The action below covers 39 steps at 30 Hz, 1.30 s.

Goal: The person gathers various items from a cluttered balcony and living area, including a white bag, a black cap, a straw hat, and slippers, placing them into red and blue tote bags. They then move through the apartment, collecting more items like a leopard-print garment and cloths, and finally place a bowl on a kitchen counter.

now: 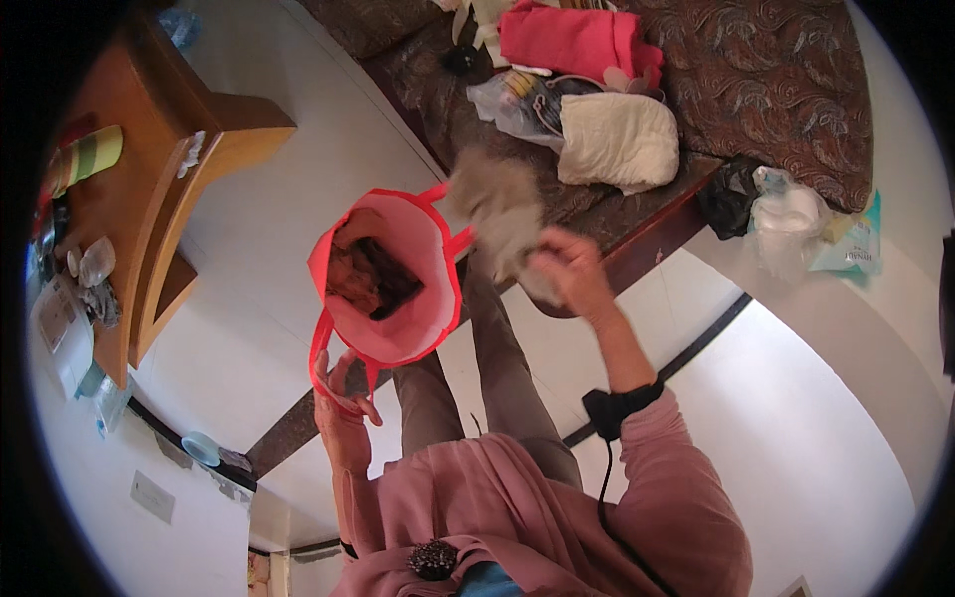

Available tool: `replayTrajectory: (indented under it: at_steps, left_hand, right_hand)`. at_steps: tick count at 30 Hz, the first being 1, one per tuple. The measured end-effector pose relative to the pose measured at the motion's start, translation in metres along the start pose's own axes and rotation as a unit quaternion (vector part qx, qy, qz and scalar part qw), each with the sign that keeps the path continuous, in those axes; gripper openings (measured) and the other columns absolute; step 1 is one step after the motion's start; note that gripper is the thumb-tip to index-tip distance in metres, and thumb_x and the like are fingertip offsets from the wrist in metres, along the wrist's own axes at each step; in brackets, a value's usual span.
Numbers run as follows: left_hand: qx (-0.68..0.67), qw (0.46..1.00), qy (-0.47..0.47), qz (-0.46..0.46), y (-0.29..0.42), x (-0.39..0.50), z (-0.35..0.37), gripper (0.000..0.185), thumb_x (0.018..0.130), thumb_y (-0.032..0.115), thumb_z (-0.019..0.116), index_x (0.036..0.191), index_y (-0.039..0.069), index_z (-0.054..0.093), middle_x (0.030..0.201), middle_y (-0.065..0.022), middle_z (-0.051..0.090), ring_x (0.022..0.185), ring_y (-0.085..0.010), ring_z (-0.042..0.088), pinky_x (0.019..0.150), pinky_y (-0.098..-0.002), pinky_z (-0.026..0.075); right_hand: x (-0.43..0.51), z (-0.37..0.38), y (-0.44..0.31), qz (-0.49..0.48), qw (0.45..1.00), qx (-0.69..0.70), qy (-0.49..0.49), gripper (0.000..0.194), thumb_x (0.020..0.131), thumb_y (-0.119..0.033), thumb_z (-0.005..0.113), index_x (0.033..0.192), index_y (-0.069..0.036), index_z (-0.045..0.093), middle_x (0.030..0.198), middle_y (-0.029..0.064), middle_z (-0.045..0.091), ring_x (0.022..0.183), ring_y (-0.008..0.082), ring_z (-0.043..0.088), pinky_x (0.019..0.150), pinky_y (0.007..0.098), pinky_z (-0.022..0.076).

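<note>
A red fabric bag point(448, 298) with a pale lining hangs by its handle from my left hand point(343, 388), at its lower left. Its mouth faces up and shows brown and black crumpled fabric point(373, 276) inside. To the right of the bag, my right hand point(571, 269) holds a greyish-beige cloth point(496, 209) by its lower right part. That cloth is blurred and hangs beside the bag's other handle. Beyond it, a folded cream cloth point(618, 140) lies on the dark patterned sofa seat.
A folded red cloth point(571, 41) and a clear plastic bag point(507, 101) lie on the sofa. A wooden table point(160, 142) stands at the left, its corner towards the bag. Black and clear plastic bags point(787, 213) are beside the sofa at right.
</note>
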<state>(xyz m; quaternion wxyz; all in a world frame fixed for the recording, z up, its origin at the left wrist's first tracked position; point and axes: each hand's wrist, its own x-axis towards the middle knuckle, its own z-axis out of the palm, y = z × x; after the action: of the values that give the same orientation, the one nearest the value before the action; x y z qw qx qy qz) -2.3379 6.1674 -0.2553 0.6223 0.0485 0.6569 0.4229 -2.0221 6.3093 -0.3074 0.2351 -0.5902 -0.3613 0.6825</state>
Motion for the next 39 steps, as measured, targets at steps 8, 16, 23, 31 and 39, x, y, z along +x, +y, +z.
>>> replayTrajectory:
  at_steps: [8,16,23,31,39]
  left_hand:
    - [0.002,0.992,-0.124,0.035,-0.002,-0.022,0.004,0.074,0.090,0.054,0.054,0.142,0.005,0.036,0.137,-0.0236,0.044,0.051,-0.0171,0.058,0.046,-0.0239,0.047]
    - [-0.014,0.995,-0.093,0.019,0.017,-0.024,-0.008,0.069,0.091,0.053,0.052,0.140,0.005,0.039,0.137,-0.0235,0.045,0.054,-0.0168,0.060,0.048,-0.0242,0.048]
    - [-0.038,0.987,-0.153,-0.006,0.032,-0.012,-0.012,0.066,0.094,0.043,0.051,0.144,0.005,0.032,0.138,-0.0205,0.045,0.055,-0.0143,0.058,0.055,-0.0260,0.049]
    - [-0.051,0.984,-0.171,0.001,0.070,0.001,-0.021,0.061,0.096,0.038,0.046,0.145,0.005,0.030,0.139,-0.0191,0.045,0.056,-0.0139,0.057,0.057,-0.0262,0.049]
    - [0.009,0.996,-0.088,0.019,0.094,0.010,-0.031,0.058,0.098,0.035,0.043,0.145,0.004,0.031,0.137,-0.0211,0.047,0.053,-0.0121,0.055,0.053,-0.0241,0.049]
  right_hand:
    - [0.043,0.188,0.097,-0.012,0.832,-0.498,-0.245,0.020,0.076,-0.015,0.059,0.091,-0.002,0.065,0.086,0.0175,0.068,0.081,0.0324,0.067,0.072,0.0444,0.0517]
    - [0.063,0.200,0.125,-0.040,0.852,-0.522,-0.006,0.040,0.072,-0.012,0.066,0.110,-0.005,0.057,0.120,0.0163,0.054,0.114,0.0357,0.048,0.096,0.0471,0.0395]
    - [0.044,0.167,0.100,-0.145,0.824,-0.547,-0.025,0.049,0.077,-0.010,0.060,0.124,-0.004,0.050,0.127,0.0183,0.046,0.118,0.0392,0.044,0.098,0.0503,0.0357]
    - [0.053,0.183,0.039,-0.183,0.878,-0.436,-0.071,0.041,0.080,-0.003,0.054,0.121,-0.003,0.052,0.116,0.0182,0.056,0.111,0.0353,0.051,0.095,0.0439,0.0405]
    - [0.070,0.183,-0.036,-0.216,0.932,-0.280,-0.076,0.015,0.083,-0.002,0.057,0.098,-0.001,0.062,0.087,0.0142,0.066,0.082,0.0282,0.065,0.071,0.0366,0.0511]
